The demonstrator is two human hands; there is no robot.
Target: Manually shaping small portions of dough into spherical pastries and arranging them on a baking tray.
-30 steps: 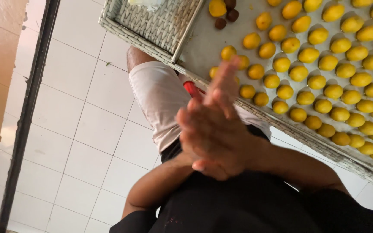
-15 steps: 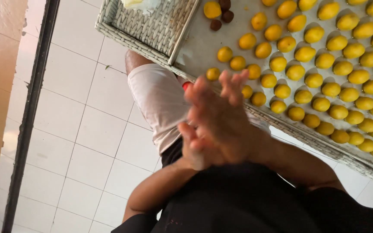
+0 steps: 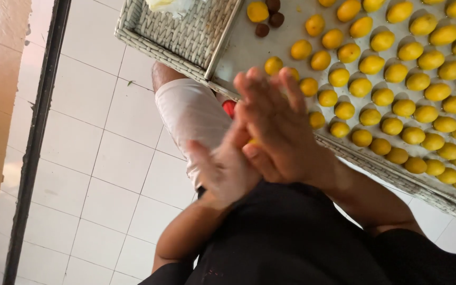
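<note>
A small yellow dough piece [image 3: 251, 141], barely seen, is pressed between the flat-fingered right hand [image 3: 275, 129] and left hand [image 3: 227, 168]; the right palm has slid back since earlier, suggesting rolling, beside the woven white tray [image 3: 186, 31] of yellow balls [image 3: 391, 95]

White floor tiles [image 3: 112, 158] beside a dark metal strip [image 3: 38, 137].

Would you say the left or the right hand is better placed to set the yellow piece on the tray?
Probably the right hand: it lies on top, nearer the tray; the left hand is underneath.
</note>
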